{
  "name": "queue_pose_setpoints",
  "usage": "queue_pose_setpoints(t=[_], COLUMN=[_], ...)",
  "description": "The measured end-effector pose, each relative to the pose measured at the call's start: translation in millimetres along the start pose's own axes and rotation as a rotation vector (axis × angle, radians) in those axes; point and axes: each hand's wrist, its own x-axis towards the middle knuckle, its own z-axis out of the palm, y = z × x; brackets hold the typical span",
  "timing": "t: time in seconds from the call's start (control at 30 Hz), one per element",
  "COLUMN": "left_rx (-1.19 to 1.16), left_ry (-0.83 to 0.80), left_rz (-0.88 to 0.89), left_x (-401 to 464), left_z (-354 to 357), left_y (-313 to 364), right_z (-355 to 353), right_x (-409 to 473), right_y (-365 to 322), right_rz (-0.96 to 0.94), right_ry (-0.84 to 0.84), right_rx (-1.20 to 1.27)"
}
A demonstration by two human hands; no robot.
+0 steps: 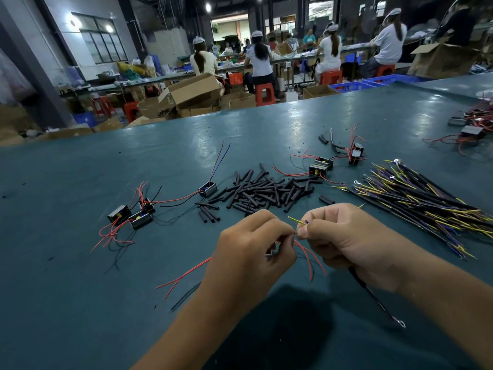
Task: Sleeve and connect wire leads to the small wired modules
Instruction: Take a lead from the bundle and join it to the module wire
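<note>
My left hand pinches the end of a red wire from a small module mostly hidden under its fingers. My right hand holds a black sheathed lead with a ring terminal; its yellow and purple ends stick out above my thumb. The two wire tips meet between my fingertips. A heap of short black sleeves lies just beyond my hands. Several black modules with red wires sit at the left and behind the sleeves.
A bundle of black leads with yellow and purple ends lies at the right on the green table. More modules sit at the far right. People on red stools work at benches beyond the table's far edge, among cardboard boxes.
</note>
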Motion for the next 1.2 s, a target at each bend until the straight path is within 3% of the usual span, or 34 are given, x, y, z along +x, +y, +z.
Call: queue_pose_setpoints(t=[0.1,0.3,0.4,0.57,0.73,0.8,0.97,1.2], left_rx=[-0.23,-1.076,-1.197,-0.792,-0.123,0.056,0.235,0.307], left_ry=[-0.027,-0.204,-0.299,-0.125,0.02,0.038,0.037,0.035], left_rz=[-0.259,-1.006,-1.147,-0.815,-0.075,0.088,0.192,0.229], left_x=[1.2,10.3,10.6,6.2,-0.1,-2.7,-3.3,-1.0], left_z=[-1.8,-5.8,-7.9,-6.4,-0.5,4.2,4.6,3.9], left_y=[4.9,10.8,9.3,3.1,-2.5,-2.6,-2.8,-3.5], right_z=[0.4,-0.4,0.3,-2.7,-2.7,-2.3,-3.8,-2.0], right_x=[-1.0,-5.0,-4.9,1.0,2.4,2.3,2.3,1.2], right_y=[2.0,5.8,6.1,4.5,2.8,2.1,1.8,1.6], right_rz=[-0.153,-0.518,-0.534,-0.3,-0.033,0.012,0.073,0.094], right_ry=[0.042,0.12,0.128,0.188,0.111,0.074,0.018,0.0], right_rx=[-0.102,-0.468,-0.5,-0.271,-0.045,-0.028,0.011,0.041])
